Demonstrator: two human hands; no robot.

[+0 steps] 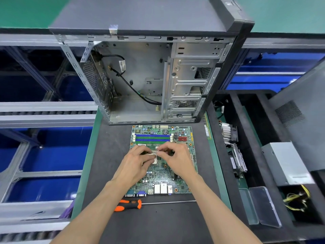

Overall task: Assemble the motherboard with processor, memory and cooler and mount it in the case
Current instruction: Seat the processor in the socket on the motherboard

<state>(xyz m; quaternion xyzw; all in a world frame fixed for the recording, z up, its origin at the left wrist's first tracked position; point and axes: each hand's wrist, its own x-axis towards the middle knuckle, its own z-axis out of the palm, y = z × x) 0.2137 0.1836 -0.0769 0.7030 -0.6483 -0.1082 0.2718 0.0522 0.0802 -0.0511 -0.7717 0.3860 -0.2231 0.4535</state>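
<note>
A green motherboard [182, 176] lies flat on the dark mat in front of me, its blue and green memory slots [152, 137] at the far side. Both hands are over the processor socket in the board's middle. My left hand [138, 163] lies across the socket with curled fingers touching the silver processor [154, 160]. My right hand [173, 155] pinches something small at the socket's far edge; what it pinches is hidden. The open grey case [140, 106] stands just beyond the board, with black cables inside.
An orange-and-black screwdriver [130, 204] lies on the mat near the board's front edge. Right of the mat, a black tray holds coolers [230, 134], a grey power supply [284, 161] and clear plastic covers [263, 205]. Blue bins and metal rails fill the left.
</note>
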